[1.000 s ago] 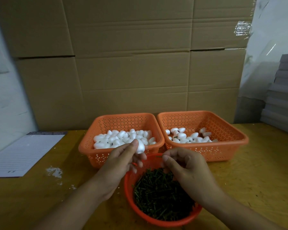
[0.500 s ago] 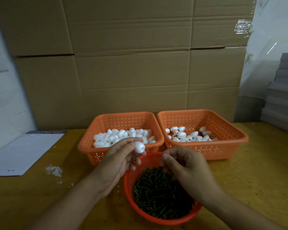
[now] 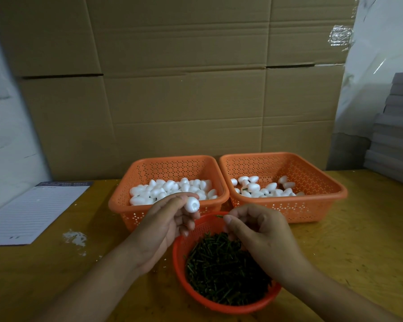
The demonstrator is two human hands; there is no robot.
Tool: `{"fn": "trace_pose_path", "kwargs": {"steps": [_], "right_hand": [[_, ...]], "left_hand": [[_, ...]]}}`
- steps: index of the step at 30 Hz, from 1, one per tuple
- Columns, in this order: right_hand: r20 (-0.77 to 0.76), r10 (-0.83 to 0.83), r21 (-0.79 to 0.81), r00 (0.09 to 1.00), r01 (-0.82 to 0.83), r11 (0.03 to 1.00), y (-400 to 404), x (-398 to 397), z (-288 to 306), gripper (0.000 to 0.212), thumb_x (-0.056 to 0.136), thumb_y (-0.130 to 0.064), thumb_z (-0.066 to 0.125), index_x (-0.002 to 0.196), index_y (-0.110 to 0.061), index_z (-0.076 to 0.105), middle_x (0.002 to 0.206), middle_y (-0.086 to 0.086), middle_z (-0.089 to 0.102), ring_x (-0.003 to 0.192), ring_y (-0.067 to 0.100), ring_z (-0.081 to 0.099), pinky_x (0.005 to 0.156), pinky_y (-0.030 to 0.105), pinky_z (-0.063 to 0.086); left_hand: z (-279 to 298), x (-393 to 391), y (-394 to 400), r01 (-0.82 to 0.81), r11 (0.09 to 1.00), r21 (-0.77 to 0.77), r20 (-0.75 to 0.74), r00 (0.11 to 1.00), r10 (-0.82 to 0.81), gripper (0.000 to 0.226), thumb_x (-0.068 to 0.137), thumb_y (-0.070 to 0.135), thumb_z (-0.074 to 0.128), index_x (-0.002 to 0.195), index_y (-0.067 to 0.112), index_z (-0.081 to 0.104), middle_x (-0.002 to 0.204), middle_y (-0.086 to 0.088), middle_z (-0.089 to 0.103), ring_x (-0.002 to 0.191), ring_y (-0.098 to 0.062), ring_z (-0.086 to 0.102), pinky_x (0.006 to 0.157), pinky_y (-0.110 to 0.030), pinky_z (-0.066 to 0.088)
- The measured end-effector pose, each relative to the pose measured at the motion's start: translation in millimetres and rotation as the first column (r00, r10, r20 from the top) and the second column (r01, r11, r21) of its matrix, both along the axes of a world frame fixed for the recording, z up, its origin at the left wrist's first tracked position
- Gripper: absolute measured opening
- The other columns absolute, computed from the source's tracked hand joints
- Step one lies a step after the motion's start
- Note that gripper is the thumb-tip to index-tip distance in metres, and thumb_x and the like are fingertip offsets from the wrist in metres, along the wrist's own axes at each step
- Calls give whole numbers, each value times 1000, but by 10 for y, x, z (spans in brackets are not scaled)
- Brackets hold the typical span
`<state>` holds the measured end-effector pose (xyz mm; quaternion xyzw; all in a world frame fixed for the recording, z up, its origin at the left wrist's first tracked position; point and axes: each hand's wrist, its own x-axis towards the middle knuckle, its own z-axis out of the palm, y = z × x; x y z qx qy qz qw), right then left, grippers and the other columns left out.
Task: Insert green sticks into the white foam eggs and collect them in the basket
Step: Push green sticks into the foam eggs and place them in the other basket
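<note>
A person's left hand (image 3: 163, 226) pinches 1 white foam egg (image 3: 192, 204) between thumb and fingertips, holding it up above the near rim of the left basket (image 3: 126, 203), its blunt end turned toward the camera. Just beside it, the right hand (image 3: 263, 235) has its thumb and forefinger pressed together on what appears to be 1 thin green stick (image 3: 219, 216), only the tip of which shows past the thumb; egg and stick are close but apart. Both hands hover over the far edge of a round red bowl (image 3: 221, 309) heaped with green sticks (image 3: 226, 270), which stands on a yellow-brown table (image 3: 358, 252) nearest the person.

Behind the bowl, 2 orange perforated baskets stand side by side, touching or nearly so. The left one holds a dense pile of foam eggs (image 3: 172, 189). The right basket (image 3: 316, 205) holds a thinner scatter of eggs (image 3: 261, 188), at least 1 with a hint of green on it.

A lined notepad (image 3: 30, 212) lies at the table's left edge, with white crumbs (image 3: 75, 237) between it and the left basket. Flattened cardboard (image 3: 184, 89) forms the backdrop, and grey slabs (image 3: 396, 126) are stacked at right.
</note>
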<state>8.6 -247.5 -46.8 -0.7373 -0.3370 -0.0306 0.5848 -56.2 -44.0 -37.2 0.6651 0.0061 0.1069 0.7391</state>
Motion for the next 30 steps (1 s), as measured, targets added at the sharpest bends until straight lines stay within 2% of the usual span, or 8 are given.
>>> {"fn": "trace_pose_path", "kwargs": {"steps": [5, 8, 12, 15, 21, 25, 30], "right_hand": [[-15, -13, -5, 1000, 13, 1000, 1, 5, 4, 15, 95, -17, 64, 84, -23, 71, 75, -4, 75, 64, 10, 69, 56, 20, 50], [-37, 0, 12, 999, 1, 1000, -4, 0, 25, 16, 97, -12, 61, 89, -21, 71, 77, -3, 75, 65, 11, 70, 54, 21, 50], [-41, 4, 34, 999, -2, 999, -11, -9, 43, 13, 94, -12, 66, 86, -20, 72, 75, -2, 75, 63, 9, 69, 55, 17, 49], [-28, -5, 32, 1000, 6, 999, -13, -10, 40, 12, 92, -14, 69, 83, -22, 73, 72, -3, 74, 62, 6, 67, 56, 14, 46], [30, -39, -15, 999, 39, 999, -10, -3, 30, 18, 95, -15, 65, 81, -25, 73, 71, -9, 73, 60, 3, 66, 55, 13, 45], [33, -57, -18, 998, 57, 998, -8, -1, 20, 18, 96, -15, 63, 84, -25, 73, 75, -8, 74, 66, 8, 69, 56, 17, 48], [44, -56, -35, 997, 58, 998, -7, -10, 21, 17, 95, -16, 65, 84, -26, 73, 73, -11, 73, 62, 4, 67, 55, 13, 46]], "left_hand": [[5, -18, -30, -1, 1000, 25, 16, 1000, 1, 34, 83, 32, 63, 113, 17, 70, 98, -9, 74, 77, -14, 64, 61, -23, 50], [-3, -37, -41, 0, 995, 96, 17, 1000, -1, 26, 81, 28, 69, 106, 25, 74, 102, -4, 75, 84, -13, 68, 66, -22, 53], [8, -50, -37, 3, 987, 163, 3, 1000, -3, 35, 82, 25, 79, 114, 20, 68, 108, -2, 76, 91, -14, 71, 71, -22, 54], [10, -58, -36, 14, 983, 182, 1, 1000, -14, 36, 76, 23, 75, 112, 21, 68, 112, -2, 75, 94, -12, 70, 72, -21, 53], [2, -61, -44, 38, 979, 199, 19, 999, -43, 27, 81, 22, 77, 107, 27, 70, 112, -3, 76, 91, -12, 71, 70, -19, 53], [-2, -59, -29, 42, 978, 206, 23, 999, -48, 31, 83, 22, 73, 114, 22, 67, 110, -5, 76, 91, -14, 71, 69, -20, 53], [3, -59, -33, 61, 967, 249, 13, 998, -66, 33, 84, 23, 70, 117, 19, 64, 112, -3, 76, 91, -14, 71, 71, -19, 53]]}}
